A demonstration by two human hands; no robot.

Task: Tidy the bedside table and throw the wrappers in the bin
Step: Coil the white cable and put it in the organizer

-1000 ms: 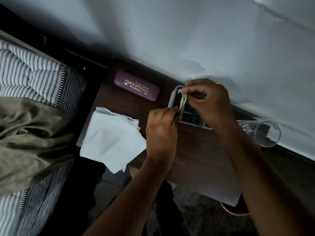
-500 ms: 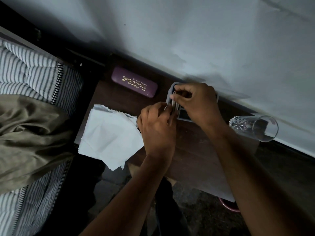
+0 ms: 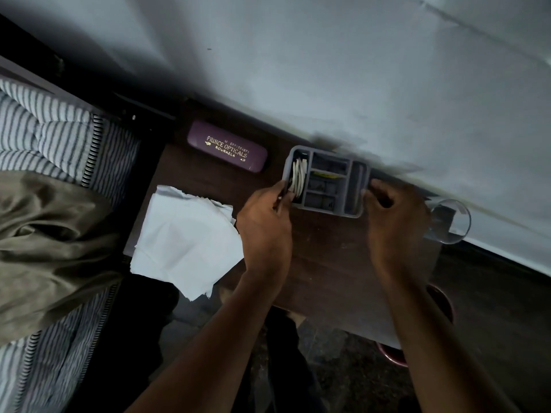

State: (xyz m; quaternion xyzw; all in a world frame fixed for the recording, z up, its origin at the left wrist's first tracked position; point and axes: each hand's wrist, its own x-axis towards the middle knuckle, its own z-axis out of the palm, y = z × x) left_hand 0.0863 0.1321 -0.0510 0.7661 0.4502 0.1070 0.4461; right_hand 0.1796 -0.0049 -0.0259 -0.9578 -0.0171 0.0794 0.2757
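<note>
A grey organiser tray [image 3: 325, 156] with several compartments stands on the dark wooden bedside table [image 3: 328, 263], against the wall. A coiled white cable [image 3: 299, 177] lies in its left compartment. My left hand [image 3: 265, 225] grips the tray's left end, fingers at the cable. My right hand [image 3: 393, 216] holds the tray's right end. White crumpled tissue paper [image 3: 185, 242] lies on the table's left part and hangs over the front edge. A purple spectacle case [image 3: 228, 150] lies at the back left.
A clear drinking glass [image 3: 450, 222] stands at the table's right end, right behind my right wrist. A striped mattress [image 3: 53, 138] with an olive cloth [image 3: 50, 234] lies to the left. A red bin rim [image 3: 441, 299] shows below the table's right edge.
The cable coil, held by both hands above the tray before, now lies in the left compartment. My right hand has moved from the cable to the tray's right end.
</note>
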